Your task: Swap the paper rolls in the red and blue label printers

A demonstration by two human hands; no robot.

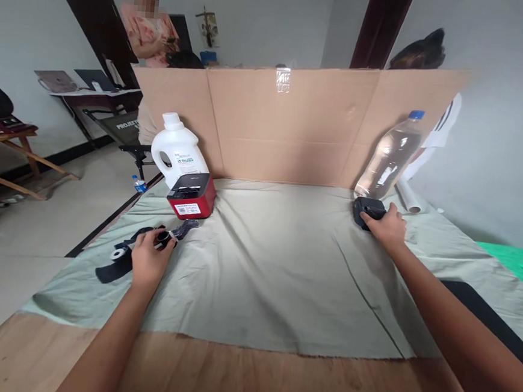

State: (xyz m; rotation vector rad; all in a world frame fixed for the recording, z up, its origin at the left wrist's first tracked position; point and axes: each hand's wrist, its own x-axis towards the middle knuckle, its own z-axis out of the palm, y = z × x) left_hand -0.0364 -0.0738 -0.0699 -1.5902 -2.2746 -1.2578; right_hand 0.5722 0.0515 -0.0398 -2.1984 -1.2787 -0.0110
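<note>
My left hand [151, 263] is at the left of the cloth, its thumb and fingers closed around a small black round piece [164, 237] with a pale rim. Beside that hand lie a black strap-like thing [113, 271] and a small roll with a white core [118, 253]. Crumpled dark plastic [187, 229] lies just beyond the fingers. On the right, my right hand [388, 227] grips a black boxy device [369, 212], thumb on its near side. The device sits on the cloth in front of a large clear bottle with a blue cap [389, 158].
A red and black printer [193, 196] stands before a white jug [181, 150]. Cardboard [285, 125] closes off the back of the pale green cloth [274, 269]. A white paper roll [408, 198] and a dark flat panel [491, 320] lie right. A person [149, 36] stands behind.
</note>
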